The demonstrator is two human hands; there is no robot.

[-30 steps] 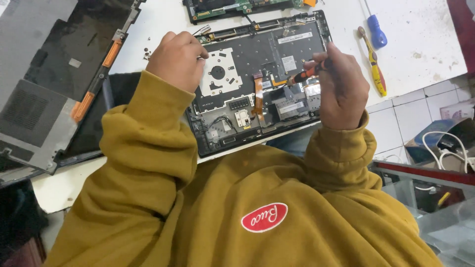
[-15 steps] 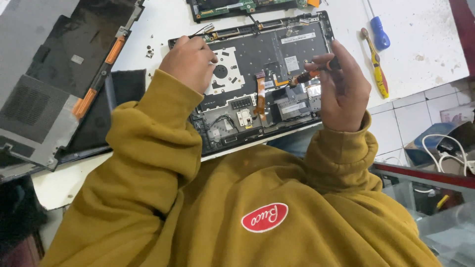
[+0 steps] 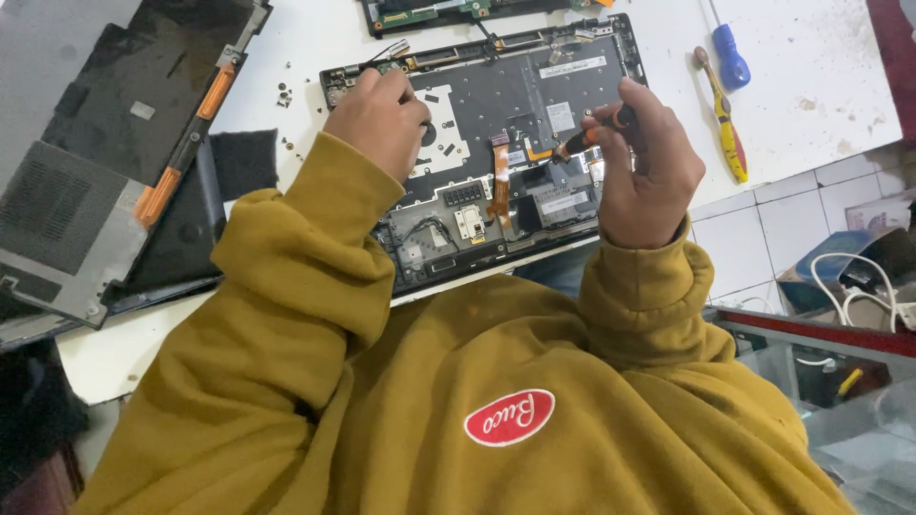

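An opened laptop base (image 3: 563, 91) lies on the white table with its boards, ribbon cables and keyboard back exposed. My left hand (image 3: 380, 119) rests curled on the base's upper left part, beside a white patch (image 3: 448, 143). My right hand (image 3: 647, 167) is closed around a small screwdriver with an orange and black handle (image 3: 596, 133). Its tip points down-left over the middle of the base, near an orange ribbon cable (image 3: 500, 181). Both arms wear mustard-yellow sleeves.
A removed grey bottom cover (image 3: 86, 181) with orange strips lies at the left, over a black pad (image 3: 243, 162). Loose screws (image 3: 284, 95) sit between them. A green circuit board (image 3: 448, 11) is at the top. Blue (image 3: 730, 59) and yellow (image 3: 731, 138) screwdrivers lie right. White cables (image 3: 859, 277) sit beyond the table's edge.
My right hand has lifted the screwdriver a little up and right over the base. My left hand stays in the same spot on the upper left part.
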